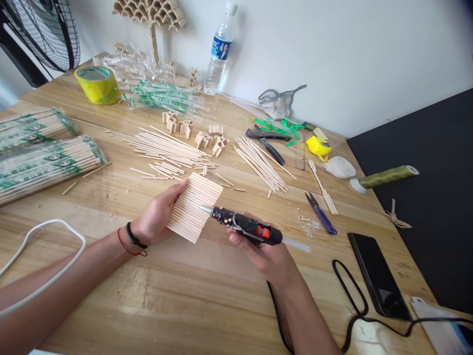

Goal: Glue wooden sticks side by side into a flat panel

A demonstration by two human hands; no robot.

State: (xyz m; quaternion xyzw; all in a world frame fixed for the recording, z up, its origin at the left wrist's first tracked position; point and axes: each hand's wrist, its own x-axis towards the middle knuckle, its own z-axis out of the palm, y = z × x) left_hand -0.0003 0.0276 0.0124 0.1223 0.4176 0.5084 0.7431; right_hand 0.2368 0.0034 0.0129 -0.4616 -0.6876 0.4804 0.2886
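Note:
My left hand (pixel 159 212) grips the left edge of a flat panel of wooden sticks (pixel 194 207) laid side by side, tilted above the table. In my right hand (pixel 260 249) is a black glue gun (pixel 244 224) with an orange part and a clear glue stick poking from its back. The metal nozzle points left over the right part of the panel; whether it touches the wood I cannot tell. Behind the panel lie loose long sticks (pixel 170 148), shorter cut sticks (pixel 166 169) and several small glued stick pieces (pixel 202 139).
Wrapped stick bundles (pixel 48 165) and yellow tape (pixel 96 85) are at left. A bottle (pixel 220 52) and stick-built tree (pixel 153 32) stand at the back. Rightward lie pliers (pixel 269 135), more sticks (pixel 260 162), purple snips (pixel 320 213), a phone (pixel 379 276) and the black cord (pixel 356 315).

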